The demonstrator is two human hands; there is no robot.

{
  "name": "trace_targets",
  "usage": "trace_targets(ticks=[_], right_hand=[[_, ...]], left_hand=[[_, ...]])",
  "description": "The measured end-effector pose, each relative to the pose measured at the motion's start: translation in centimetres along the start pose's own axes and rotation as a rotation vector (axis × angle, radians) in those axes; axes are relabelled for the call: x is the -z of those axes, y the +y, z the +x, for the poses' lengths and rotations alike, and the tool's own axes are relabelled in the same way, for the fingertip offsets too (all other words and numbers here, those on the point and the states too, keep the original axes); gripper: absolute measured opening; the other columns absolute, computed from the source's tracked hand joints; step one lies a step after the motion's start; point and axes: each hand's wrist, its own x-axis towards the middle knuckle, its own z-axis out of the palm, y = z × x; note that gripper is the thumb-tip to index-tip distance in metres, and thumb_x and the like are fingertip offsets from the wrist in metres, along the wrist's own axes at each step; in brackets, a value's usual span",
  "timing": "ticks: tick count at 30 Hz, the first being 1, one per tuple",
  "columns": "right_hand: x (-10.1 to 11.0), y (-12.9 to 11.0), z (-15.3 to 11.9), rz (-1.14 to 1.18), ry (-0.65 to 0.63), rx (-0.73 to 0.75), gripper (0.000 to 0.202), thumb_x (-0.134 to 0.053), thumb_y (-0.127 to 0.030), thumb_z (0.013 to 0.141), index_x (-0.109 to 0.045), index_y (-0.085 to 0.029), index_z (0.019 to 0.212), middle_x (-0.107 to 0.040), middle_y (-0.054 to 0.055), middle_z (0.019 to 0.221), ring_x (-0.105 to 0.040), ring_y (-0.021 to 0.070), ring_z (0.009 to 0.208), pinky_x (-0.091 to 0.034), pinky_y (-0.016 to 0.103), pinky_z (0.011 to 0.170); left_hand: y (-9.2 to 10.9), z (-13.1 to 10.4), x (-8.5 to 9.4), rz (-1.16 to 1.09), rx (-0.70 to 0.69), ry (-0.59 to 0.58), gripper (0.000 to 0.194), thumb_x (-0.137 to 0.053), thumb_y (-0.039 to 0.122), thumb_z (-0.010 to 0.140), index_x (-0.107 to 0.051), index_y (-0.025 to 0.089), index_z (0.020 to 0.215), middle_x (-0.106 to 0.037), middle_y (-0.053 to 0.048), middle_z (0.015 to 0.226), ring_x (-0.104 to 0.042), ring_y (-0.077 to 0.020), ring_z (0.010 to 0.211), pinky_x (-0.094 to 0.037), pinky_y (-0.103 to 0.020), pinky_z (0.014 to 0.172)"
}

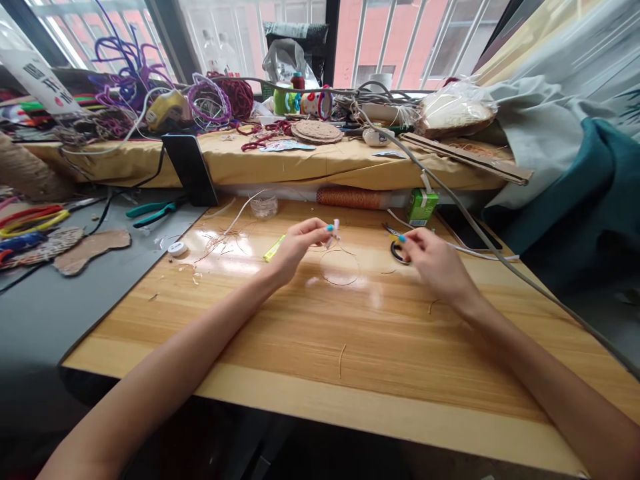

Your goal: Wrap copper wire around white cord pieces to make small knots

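My left hand [294, 250] is closed in a pinch above the wooden table. Between its thumb and finger is a small white piece [337, 225], too small to name. A thin brown cord loop [340, 283] hangs or lies just below those fingertips. My right hand [437, 267], slightly blurred, is also pinched shut; a tiny yellow bit shows at its fingertips, and I cannot make out what it is. Right by those fingers lie small scissors [399, 253] with a black handle, partly covered by the hand. A yellow-green strip-like object [274, 248] lies beside my left wrist.
Cord scraps [342, 361] are scattered over the wooden table [280, 353]. At its back are a green box [421, 207], a thread spool [350, 197], a clear tub [264, 207] and a phone [467, 228]. Teal pliers [155, 212] lie left. A grey cable [480, 233] crosses the right side.
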Motion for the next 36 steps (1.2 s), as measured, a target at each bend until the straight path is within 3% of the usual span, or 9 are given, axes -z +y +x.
trace_targets(ticks=[4, 8, 12, 15, 18, 22, 27, 31, 36], right_hand=[[0.8, 0.3, 0.7, 0.240, 0.113, -0.002, 0.031, -0.039, -0.028, 0.081, -0.039, -0.024, 0.112, -0.054, 0.001, 0.068, -0.049, 0.0124, 0.052, -0.036, 0.025, 0.046], [0.0, -0.6, 0.0, 0.519, -0.175, 0.015, 0.031, -0.034, -0.022, 0.081, -0.047, -0.023, 0.108, -0.055, 0.004, 0.080, -0.054, 0.0128, 0.060, -0.043, 0.027, 0.050], [-0.7, -0.9, -0.6, 0.756, -0.304, -0.028, 0.036, -0.031, -0.020, 0.080, -0.044, -0.023, 0.113, -0.058, 0.007, 0.098, -0.057, 0.0167, 0.086, -0.046, 0.034, 0.072], [-0.8, -0.8, -0.8, 0.847, -0.328, -0.086, 0.039, -0.033, -0.021, 0.079, -0.039, -0.027, 0.117, -0.052, 0.005, 0.114, -0.054, 0.0163, 0.096, -0.044, 0.034, 0.076], [-0.9, -0.8, -1.0, 0.978, -0.303, -0.153, 0.032, -0.041, -0.022, 0.077, -0.044, -0.030, 0.108, -0.050, 0.002, 0.114, -0.055, 0.0131, 0.088, -0.044, 0.029, 0.072], [-1.5, -1.1, -1.4, 1.151, -0.301, -0.181, 0.016, -0.051, -0.034, 0.075, -0.050, -0.026, 0.089, -0.054, -0.003, 0.078, -0.051, 0.0080, 0.060, -0.041, 0.022, 0.059], [-1.9, -1.5, -1.6, 1.111, -0.356, -0.250, 0.033, -0.044, -0.051, 0.076, -0.049, -0.020, 0.064, -0.038, -0.005, 0.046, -0.032, 0.0057, 0.039, -0.027, 0.019, 0.039], [-1.8, -1.4, -1.6, 1.041, -0.295, -0.263, 0.020, -0.046, -0.037, 0.076, -0.055, -0.019, 0.077, -0.042, -0.005, 0.041, -0.032, 0.0065, 0.036, -0.021, 0.019, 0.035], [-2.1, -1.0, -1.6, 1.081, -0.163, -0.250, 0.009, -0.053, -0.020, 0.069, -0.050, -0.019, 0.077, -0.052, -0.005, 0.051, -0.043, 0.0068, 0.043, -0.033, 0.019, 0.043]], left_hand=[[0.3, -0.1, 0.1, 0.105, -0.041, -0.125, 0.016, -0.047, 0.028, 0.076, -0.053, 0.015, 0.069, -0.058, -0.002, 0.071, -0.050, -0.0113, 0.069, -0.037, -0.027, 0.070], [-0.5, -0.8, -0.8, 0.722, -0.229, -0.299, 0.018, -0.047, 0.029, 0.078, -0.057, 0.016, 0.069, -0.059, -0.004, 0.074, -0.048, -0.0166, 0.078, -0.034, -0.031, 0.075], [-0.9, -0.8, -0.9, 1.100, -0.397, -0.195, 0.025, -0.041, 0.036, 0.082, -0.057, 0.017, 0.080, -0.058, -0.006, 0.084, -0.045, -0.0190, 0.085, -0.030, -0.033, 0.077], [-0.7, -0.8, -0.8, 1.094, -0.390, -0.116, 0.028, -0.031, 0.032, 0.086, -0.055, 0.016, 0.088, -0.057, -0.006, 0.089, -0.045, -0.0179, 0.087, -0.031, -0.032, 0.078], [-0.5, -1.1, -0.9, 1.054, -0.430, -0.258, 0.026, -0.038, 0.034, 0.083, -0.055, 0.016, 0.090, -0.057, -0.006, 0.091, -0.044, -0.0183, 0.088, -0.033, -0.031, 0.078], [-0.7, -1.4, -1.3, 0.944, -0.501, -0.455, 0.021, -0.043, 0.029, 0.082, -0.058, 0.020, 0.093, -0.056, -0.004, 0.093, -0.042, -0.0172, 0.090, -0.033, -0.031, 0.083], [-0.7, -1.0, -1.0, 0.826, -0.473, -0.294, 0.024, -0.037, 0.010, 0.080, -0.056, 0.016, 0.094, -0.057, -0.005, 0.094, -0.043, -0.0152, 0.089, -0.036, -0.030, 0.083], [-0.7, -1.1, -0.8, 0.853, -0.495, -0.311, 0.023, -0.038, 0.007, 0.076, -0.058, 0.017, 0.082, -0.057, -0.003, 0.085, -0.044, -0.0145, 0.083, -0.037, -0.029, 0.079], [-0.6, -1.4, -1.0, 0.885, -0.522, -0.438, 0.011, -0.047, 0.017, 0.074, -0.057, 0.017, 0.078, -0.058, -0.003, 0.082, -0.043, -0.0156, 0.085, -0.036, -0.028, 0.081]])
